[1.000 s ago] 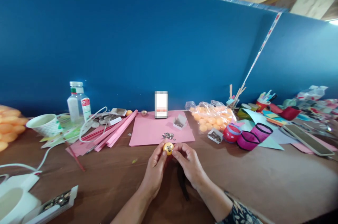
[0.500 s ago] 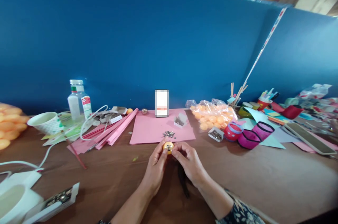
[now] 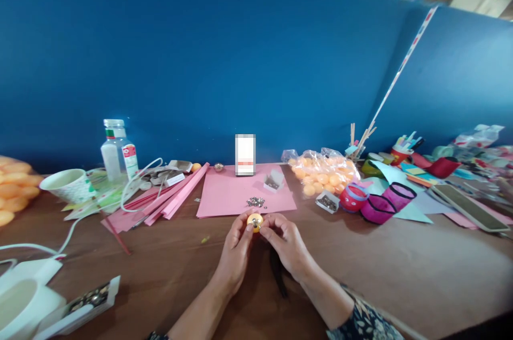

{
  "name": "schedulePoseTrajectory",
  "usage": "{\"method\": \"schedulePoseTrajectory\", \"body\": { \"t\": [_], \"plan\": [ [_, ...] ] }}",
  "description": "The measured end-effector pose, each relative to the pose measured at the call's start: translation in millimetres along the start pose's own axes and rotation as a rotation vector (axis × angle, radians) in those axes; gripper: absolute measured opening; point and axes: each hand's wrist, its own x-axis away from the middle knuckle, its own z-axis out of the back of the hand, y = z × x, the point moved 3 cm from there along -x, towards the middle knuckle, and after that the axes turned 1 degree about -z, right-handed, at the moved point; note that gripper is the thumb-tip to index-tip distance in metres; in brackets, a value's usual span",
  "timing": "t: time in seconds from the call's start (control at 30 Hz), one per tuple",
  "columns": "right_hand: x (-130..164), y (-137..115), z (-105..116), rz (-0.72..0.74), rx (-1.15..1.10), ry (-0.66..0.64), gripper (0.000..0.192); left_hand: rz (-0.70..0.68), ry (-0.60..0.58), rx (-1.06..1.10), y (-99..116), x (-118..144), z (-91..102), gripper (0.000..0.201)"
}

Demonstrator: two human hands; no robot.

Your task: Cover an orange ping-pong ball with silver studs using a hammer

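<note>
Between my hands, just in front of the pink sheets, is an orange ball (image 3: 252,218) like a ping-pong ball, with shiny metal pieces on its near face. My left hand (image 3: 235,249) is closed around its left side, thumb in front. My right hand (image 3: 287,244) is closed too, its thumb and fingertips pinching at the ball's right edge. Whether a small piece is also between those fingertips I cannot make out. Beyond the ball, a small pile of metal studs (image 3: 255,201) lies on the pink paper (image 3: 224,190).
An open small box (image 3: 273,182) stands on the paper, another box of studs (image 3: 327,202) right of it. Behind is a bag of orange balls (image 3: 323,174). Purple fabric cups (image 3: 379,210) stand right; a paper cup (image 3: 68,186) and bottles (image 3: 114,155) left. A dark strip (image 3: 277,273) lies below my right hand.
The ball has turned slightly in my fingers, so the metal on its near face looks different. Both hands stay in nearly the same place. The view has shifted a little.
</note>
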Motion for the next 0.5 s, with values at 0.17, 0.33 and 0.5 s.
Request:
{"method": "schedulePoseTrajectory", "body": {
  "t": [0.17,0.33,0.5],
  "plan": [
    [-0.2,-0.4,-0.3,0.007,0.003,0.001,0.013,-0.006,0.002,-0.016,1.8,-0.1,-1.2,0.041],
    [-0.4,-2.0,0.7,0.011,0.014,-0.001,0.013,0.001,0.0,-0.011,1.9,-0.3,-1.4,0.041],
    [-0.2,-1.3,1.2,0.013,0.026,0.002,0.011,-0.008,0.02,-0.027,2.0,-0.5,0.1,0.042]
  ]
}}
